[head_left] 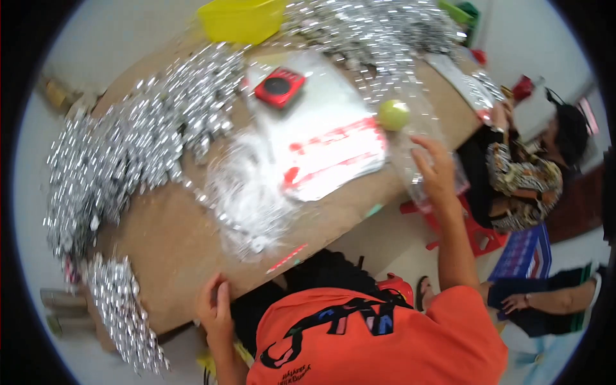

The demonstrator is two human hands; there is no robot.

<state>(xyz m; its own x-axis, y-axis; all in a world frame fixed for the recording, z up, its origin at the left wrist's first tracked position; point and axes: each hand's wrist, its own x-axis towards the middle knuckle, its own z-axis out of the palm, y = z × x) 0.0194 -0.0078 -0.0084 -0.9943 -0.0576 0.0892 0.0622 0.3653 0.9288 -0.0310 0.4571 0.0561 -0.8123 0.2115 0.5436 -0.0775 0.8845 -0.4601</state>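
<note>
My right hand (437, 172) is raised over the table's right edge, its fingers apart and holding nothing that I can see. Beneath it lies a crumpled clear plastic bag (414, 160), and a round yellow-green ball or fruit (393, 115) sits just beyond the fingertips. At the near edge of the table is my left hand (215, 305), thumb and forefinger apart, with no object visible in it. A stack of clear plastic bags with red printing (327, 147) lies mid-table. To its left spreads a heap of thin clear plastic (247, 199).
Shiny silver strips of small pieces (128, 160) cover the brown table's (167, 221) left and far sides. A red box with a round black face (280, 86) rests on the bags. At the back stands a yellow basin (240, 19). A person (526, 183) sits at right near a red stool (478, 234).
</note>
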